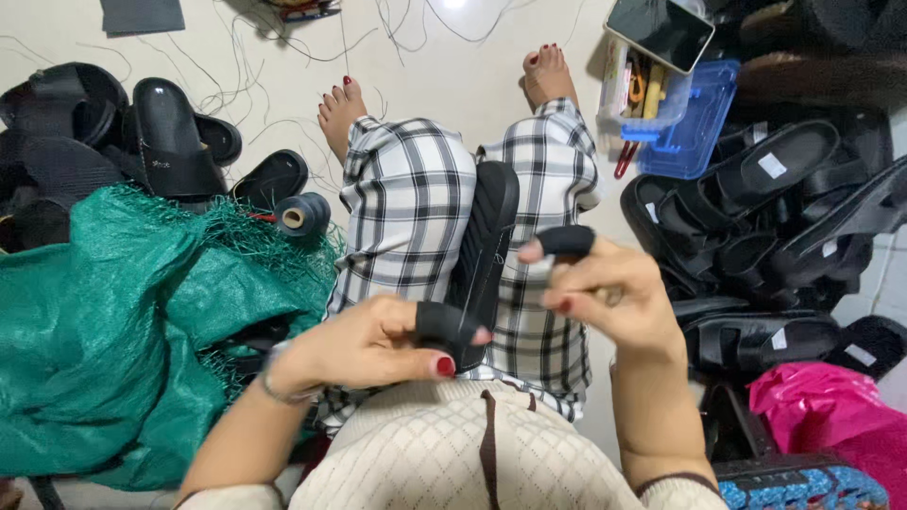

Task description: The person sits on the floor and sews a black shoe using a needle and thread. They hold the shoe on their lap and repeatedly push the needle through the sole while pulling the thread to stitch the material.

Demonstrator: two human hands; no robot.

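The person sat over a pale, cream-coloured floor [472,85] strewn with loose dark threads [246,66], bare feet planted on it. A black ribbed rubber sandal sole [487,246] stood on edge between the knees of the black-and-white checked trousers [406,198]. The left hand [364,345] was closed on the sole's near end, a black fabric guard on one finger. The right hand [605,297] hovered just beside the sole, fingers pinched together, with a black guard on the forefinger; it possibly gripped a needle, though that was too small to tell. To the left lay a crumpled green woven plastic sack [104,331], a dark spool of thread [302,215] and a heap of black slide sandals [161,137]. To the right, another stack of black sandals [775,217], a blue plastic tray of tools [694,127] and a pink plastic bag [831,411].
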